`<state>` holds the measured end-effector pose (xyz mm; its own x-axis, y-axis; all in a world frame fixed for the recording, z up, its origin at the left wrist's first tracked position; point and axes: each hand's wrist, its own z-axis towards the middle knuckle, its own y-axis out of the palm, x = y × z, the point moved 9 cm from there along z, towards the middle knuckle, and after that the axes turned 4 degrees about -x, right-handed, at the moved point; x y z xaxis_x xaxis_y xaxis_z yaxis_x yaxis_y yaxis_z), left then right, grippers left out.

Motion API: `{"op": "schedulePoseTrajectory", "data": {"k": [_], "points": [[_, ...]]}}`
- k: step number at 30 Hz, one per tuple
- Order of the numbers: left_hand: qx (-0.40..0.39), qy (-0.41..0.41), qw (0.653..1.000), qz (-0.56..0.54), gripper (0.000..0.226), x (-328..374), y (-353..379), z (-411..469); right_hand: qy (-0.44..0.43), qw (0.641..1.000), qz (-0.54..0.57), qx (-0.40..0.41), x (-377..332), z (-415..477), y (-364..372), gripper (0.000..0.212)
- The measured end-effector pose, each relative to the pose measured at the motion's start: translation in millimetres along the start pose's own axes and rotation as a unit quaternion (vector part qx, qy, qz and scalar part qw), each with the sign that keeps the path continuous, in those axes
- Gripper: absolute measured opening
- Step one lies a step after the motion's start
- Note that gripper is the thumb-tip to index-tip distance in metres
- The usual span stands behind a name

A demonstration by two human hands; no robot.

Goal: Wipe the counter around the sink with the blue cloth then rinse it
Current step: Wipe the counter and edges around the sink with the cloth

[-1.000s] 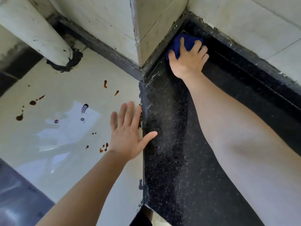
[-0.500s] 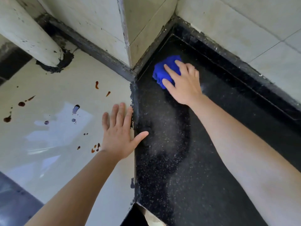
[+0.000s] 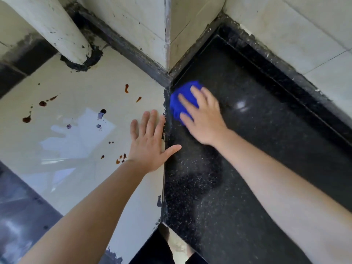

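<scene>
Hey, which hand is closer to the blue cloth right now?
Right. The right hand presses on top of the blue cloth; the left hand is spread open beside it, nearer the person, not touching.
</scene>
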<state>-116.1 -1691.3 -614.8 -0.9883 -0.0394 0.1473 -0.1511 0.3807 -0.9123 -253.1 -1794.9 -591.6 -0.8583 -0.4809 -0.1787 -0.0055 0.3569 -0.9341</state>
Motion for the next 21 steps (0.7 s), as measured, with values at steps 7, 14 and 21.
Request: {"op": "schedulePoseTrajectory", "data": {"k": [7, 14, 21], "points": [[0.051, 0.037, 0.996, -0.062, 0.09, -7, -23, -13, -0.026, 0.997, -0.005, -0.068, -1, -47, 17, 0.061], [0.118, -0.031, 0.991, -0.057, 0.08, -23, -1, -116, 0.082, 0.996, 0.026, -0.023, -29, 9, 14, 0.062], [0.075, -0.124, 0.985, -0.089, 0.075, -29, 51, -200, -0.113, 0.992, 0.003, -0.061, -87, -187, 83, 0.062]]}}
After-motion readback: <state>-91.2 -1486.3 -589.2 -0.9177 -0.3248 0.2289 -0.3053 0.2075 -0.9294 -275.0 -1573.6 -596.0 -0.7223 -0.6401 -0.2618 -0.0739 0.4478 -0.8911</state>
